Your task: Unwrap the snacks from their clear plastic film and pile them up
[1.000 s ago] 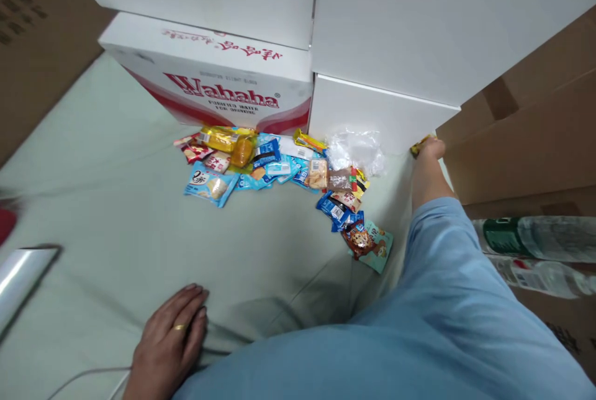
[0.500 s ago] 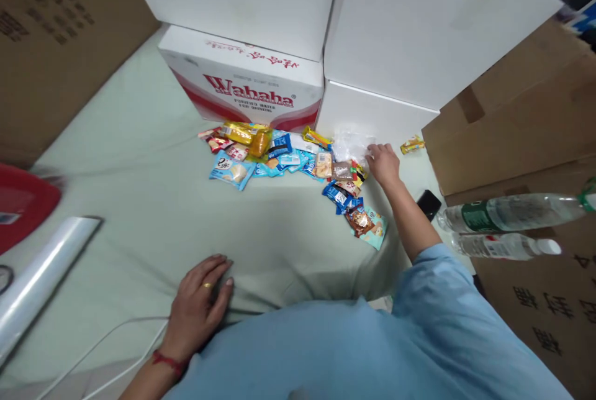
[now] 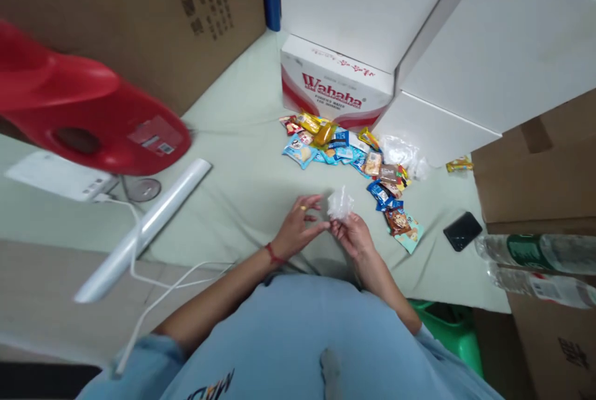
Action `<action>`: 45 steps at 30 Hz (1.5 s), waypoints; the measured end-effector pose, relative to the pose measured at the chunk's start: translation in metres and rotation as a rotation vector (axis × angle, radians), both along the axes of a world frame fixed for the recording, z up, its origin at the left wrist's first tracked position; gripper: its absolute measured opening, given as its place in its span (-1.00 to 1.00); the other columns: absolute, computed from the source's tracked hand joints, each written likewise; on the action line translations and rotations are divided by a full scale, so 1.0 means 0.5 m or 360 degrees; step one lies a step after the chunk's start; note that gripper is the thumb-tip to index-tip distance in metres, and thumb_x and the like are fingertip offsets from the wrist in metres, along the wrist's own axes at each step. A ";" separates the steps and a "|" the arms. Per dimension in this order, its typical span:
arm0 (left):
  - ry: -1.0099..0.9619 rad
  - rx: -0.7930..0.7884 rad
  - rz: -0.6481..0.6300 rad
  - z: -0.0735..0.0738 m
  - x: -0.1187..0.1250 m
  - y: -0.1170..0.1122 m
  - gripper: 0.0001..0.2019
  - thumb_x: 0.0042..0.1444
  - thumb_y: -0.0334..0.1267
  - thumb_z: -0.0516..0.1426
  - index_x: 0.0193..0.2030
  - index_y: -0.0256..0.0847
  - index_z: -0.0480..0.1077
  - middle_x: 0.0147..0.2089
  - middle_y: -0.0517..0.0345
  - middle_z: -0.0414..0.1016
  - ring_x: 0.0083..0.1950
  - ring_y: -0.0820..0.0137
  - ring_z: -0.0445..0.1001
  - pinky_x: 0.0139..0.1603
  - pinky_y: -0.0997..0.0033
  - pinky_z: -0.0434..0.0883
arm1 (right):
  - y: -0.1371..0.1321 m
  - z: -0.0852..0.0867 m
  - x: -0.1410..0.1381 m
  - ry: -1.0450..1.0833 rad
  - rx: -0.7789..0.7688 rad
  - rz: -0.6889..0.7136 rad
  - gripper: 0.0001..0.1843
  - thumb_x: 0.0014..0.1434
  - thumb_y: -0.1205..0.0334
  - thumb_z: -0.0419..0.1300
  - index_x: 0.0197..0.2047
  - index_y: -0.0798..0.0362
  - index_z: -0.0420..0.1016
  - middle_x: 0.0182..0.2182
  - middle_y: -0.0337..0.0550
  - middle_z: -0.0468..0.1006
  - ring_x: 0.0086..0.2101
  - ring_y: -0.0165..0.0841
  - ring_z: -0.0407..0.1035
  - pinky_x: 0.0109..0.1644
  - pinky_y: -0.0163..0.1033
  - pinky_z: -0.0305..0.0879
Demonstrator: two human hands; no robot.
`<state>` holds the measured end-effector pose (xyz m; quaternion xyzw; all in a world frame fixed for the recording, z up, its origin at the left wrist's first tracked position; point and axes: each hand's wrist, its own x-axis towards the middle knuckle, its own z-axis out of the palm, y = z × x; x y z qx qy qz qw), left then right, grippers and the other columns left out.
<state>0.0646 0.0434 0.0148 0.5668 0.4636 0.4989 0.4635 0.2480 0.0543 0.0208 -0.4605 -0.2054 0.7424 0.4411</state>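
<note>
Between my hands, close to my body, is a small crumpled clear plastic bag. The fingers of my right hand pinch its lower edge. My left hand is at the bag's left side, fingers apart and curved, thumb pointing toward the right fingertips; it holds nothing. Beyond my hands, wrapped snacks lie in a curved band, among them a light blue packet, a yellow packet, a brown packet and a dark blue packet. More clear plastic bags lie behind them.
A white-and-red Wahaba-style water carton and white boxes stand behind the snacks. Left are a red plastic object, a shiny roll and a white power strip. A black phone and bottles lie right.
My right hand has come back from the plastic pile with a clear bag. My left hand has lifted from the cloth and moved beside it. The view has swung left.
</note>
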 end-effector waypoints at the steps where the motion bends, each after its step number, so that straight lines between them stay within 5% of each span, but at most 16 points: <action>1: -0.0022 -0.0020 -0.0007 -0.002 0.008 0.011 -0.61 0.14 -0.01 0.33 0.04 -0.14 0.54 0.04 -0.03 0.55 -0.03 0.29 0.58 -0.11 0.29 0.60 | -0.010 -0.002 -0.010 0.0017 -0.0037 0.0042 -0.63 -0.13 0.16 0.59 -0.28 0.05 0.59 -0.47 -0.22 0.58 -0.52 -0.48 0.37 -0.43 -0.39 0.41; 5: -0.0255 -0.0379 0.0153 -0.021 0.019 0.034 -0.64 0.12 0.10 0.29 -0.24 -0.19 0.54 -0.38 0.18 0.53 -0.35 0.40 0.50 -0.23 0.37 0.48 | -0.023 0.014 0.004 -0.0203 -0.0010 0.0070 -0.58 -0.05 -0.01 0.55 -0.25 0.06 0.57 -0.48 -0.25 0.51 -0.52 -0.48 0.30 -0.48 -0.40 0.33; 9: -0.0329 -0.0514 0.0209 -0.030 0.018 0.030 -0.58 0.06 0.17 0.31 -0.31 -0.20 0.48 -0.49 0.26 0.45 -0.46 0.45 0.40 -0.36 0.42 0.38 | -0.026 0.029 0.027 -0.0888 0.0513 -0.0032 -0.51 0.06 -0.13 0.45 -0.04 -0.02 0.56 -0.19 -0.14 0.57 -0.24 -0.34 0.42 -0.30 -0.33 0.42; 12: -0.0322 -0.0551 0.0116 -0.023 0.015 0.021 -0.57 0.05 0.16 0.33 -0.37 -0.20 0.45 -0.52 0.29 0.40 -0.47 0.48 0.33 -0.39 0.44 0.30 | -0.022 0.025 0.022 -0.1134 0.0781 0.0222 -0.50 0.00 -0.05 0.49 -0.03 -0.03 0.58 -0.08 -0.12 0.58 -0.10 -0.26 0.45 -0.09 -0.23 0.46; 16: -0.0367 -0.0573 0.0042 -0.012 -0.005 0.018 -0.51 0.01 0.21 0.36 -0.41 -0.20 0.39 -0.49 0.33 0.31 -0.41 0.52 0.24 -0.35 0.48 0.24 | 0.001 0.024 0.030 -0.0980 0.0647 0.0213 -0.66 0.11 -0.08 0.43 -0.24 0.01 0.61 -0.34 -0.24 0.56 -0.34 -0.39 0.39 -0.20 -0.29 0.38; 21: -0.0777 -0.0734 -0.0036 -0.007 -0.035 0.022 -0.49 0.01 0.20 0.40 -0.36 -0.20 0.36 -0.40 0.30 0.36 -0.33 0.51 0.30 -0.26 0.50 0.32 | 0.039 0.045 0.095 -0.0393 0.0286 0.0109 -0.61 -0.05 -0.02 0.58 -0.29 0.01 0.59 -0.40 -0.30 0.54 -0.43 -0.46 0.38 -0.35 -0.36 0.40; 26: -0.1140 -0.0931 0.0080 -0.012 -0.037 0.029 -0.45 -0.13 0.10 0.50 -0.32 -0.17 0.31 -0.28 0.28 0.44 -0.25 0.47 0.44 -0.17 0.43 0.48 | 0.080 0.055 0.165 -0.0124 0.0222 -0.0436 -0.60 -0.07 0.07 0.61 -0.28 0.00 0.55 -0.37 -0.28 0.60 -0.42 -0.48 0.43 -0.37 -0.41 0.45; 28: -0.1088 -0.0922 0.0164 -0.018 -0.031 0.030 -0.43 -0.15 0.14 0.50 -0.33 -0.16 0.30 -0.31 0.30 0.42 -0.27 0.48 0.42 -0.20 0.46 0.46 | 0.084 0.054 0.173 -0.0166 0.0198 -0.0586 -0.56 0.00 -0.10 0.55 -0.24 0.00 0.55 -0.30 -0.21 0.64 -0.38 -0.45 0.46 -0.33 -0.36 0.51; 31: -0.0844 -0.0801 0.0266 -0.024 -0.016 0.024 -0.46 -0.07 0.21 0.44 -0.35 -0.17 0.34 -0.37 0.31 0.38 -0.32 0.50 0.36 -0.25 0.50 0.40 | 0.065 0.049 0.145 -0.0519 0.0289 -0.0528 -0.47 0.08 -0.25 0.44 -0.10 -0.01 0.58 -0.18 -0.14 0.62 -0.29 -0.39 0.47 -0.32 -0.30 0.52; 35: -0.0480 -0.0596 0.0133 -0.010 0.001 0.015 -0.53 0.07 0.21 0.35 -0.31 -0.19 0.44 -0.26 0.16 0.54 -0.27 0.44 0.41 -0.19 0.45 0.38 | 0.033 0.038 0.071 -0.1005 0.0607 -0.0080 -0.45 0.07 -0.17 0.46 0.03 -0.06 0.56 -0.11 -0.15 0.58 -0.14 -0.31 0.45 -0.20 -0.27 0.50; 38: -0.0357 -0.0493 -0.0049 0.002 -0.013 0.024 -0.55 0.09 0.20 0.33 -0.32 -0.20 0.47 -0.02 -0.02 0.61 -0.09 0.32 0.51 -0.07 0.36 0.44 | 0.033 0.031 0.050 -0.0991 0.0608 0.0356 -0.54 0.07 -0.15 0.43 -0.12 0.01 0.60 -0.33 -0.21 0.54 -0.35 -0.37 0.38 -0.31 -0.30 0.36; 40: -0.0228 -0.0418 0.0157 0.005 -0.033 0.035 -0.56 0.04 0.19 0.36 -0.34 -0.18 0.46 -0.01 -0.02 0.60 -0.04 0.29 0.51 -0.06 0.36 0.45 | 0.039 0.025 0.056 -0.0922 0.0495 0.0517 -0.56 0.08 -0.19 0.39 -0.23 0.03 0.57 -0.52 -0.31 0.40 -0.53 -0.44 0.21 -0.44 -0.32 0.20; 43: -0.0082 -0.0475 0.0505 0.006 -0.055 0.038 -0.52 0.01 0.23 0.36 -0.36 -0.15 0.41 -0.31 0.12 0.52 -0.24 0.36 0.47 -0.21 0.41 0.43 | 0.040 0.016 0.065 -0.1106 0.0463 0.0340 -0.57 0.10 -0.20 0.34 -0.26 0.02 0.52 -0.61 -0.39 0.26 -0.59 -0.46 0.08 -0.50 -0.32 0.07; 45: -0.0183 -0.0713 0.0330 0.009 -0.047 0.030 -0.46 0.08 0.35 0.26 -0.36 -0.16 0.41 -0.41 0.16 0.46 -0.36 0.37 0.45 -0.34 0.41 0.41 | 0.032 0.013 0.057 -0.1331 0.0581 0.0151 -0.63 0.16 -0.15 0.29 -0.27 0.01 0.51 -0.59 -0.37 0.30 -0.56 -0.43 0.15 -0.46 -0.31 0.11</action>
